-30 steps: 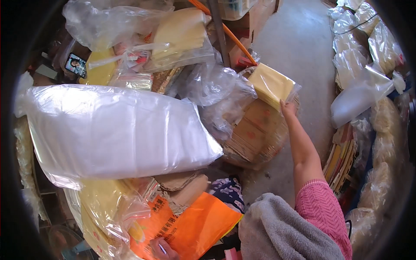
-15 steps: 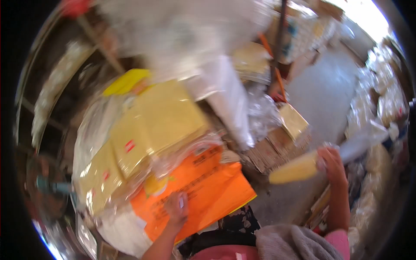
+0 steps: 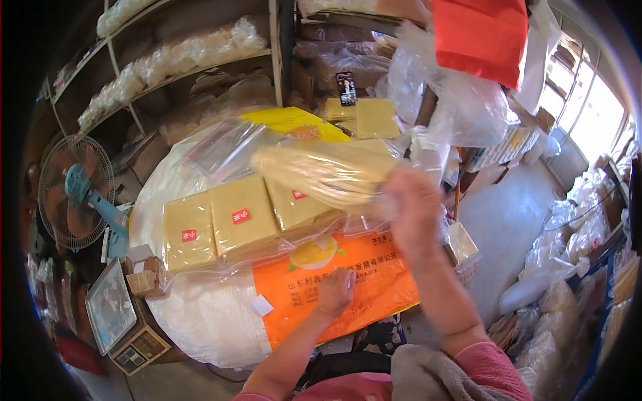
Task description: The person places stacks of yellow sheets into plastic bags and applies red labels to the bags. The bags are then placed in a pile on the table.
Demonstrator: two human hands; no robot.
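My right hand point(image 3: 411, 210) holds a pale yellow packet in clear wrap point(image 3: 321, 172), blurred by motion, above a row of similar packets. Three flat yellow blocks with small red labels point(image 3: 231, 220) lie side by side under clear plastic on a white-covered round surface point(image 3: 200, 321). My left hand point(image 3: 334, 294) presses flat on an orange printed bag point(image 3: 334, 287) at the near edge. Two more yellow packets point(image 3: 364, 117) lie farther back.
A standing fan point(image 3: 70, 194) and a weighing scale point(image 3: 117, 317) are at the left. Shelves with bagged goods point(image 3: 180, 60) line the back. A red bag point(image 3: 481, 37) hangs at the top right, with clear plastic bags point(image 3: 461, 107) below it. Bagged goods point(image 3: 575, 267) line the concrete floor at right.
The view has swung left from the floor and boxes to the table. My right hand has brought the yellow packet from the far right over the row of blocks; my left hand stays on the orange bag.
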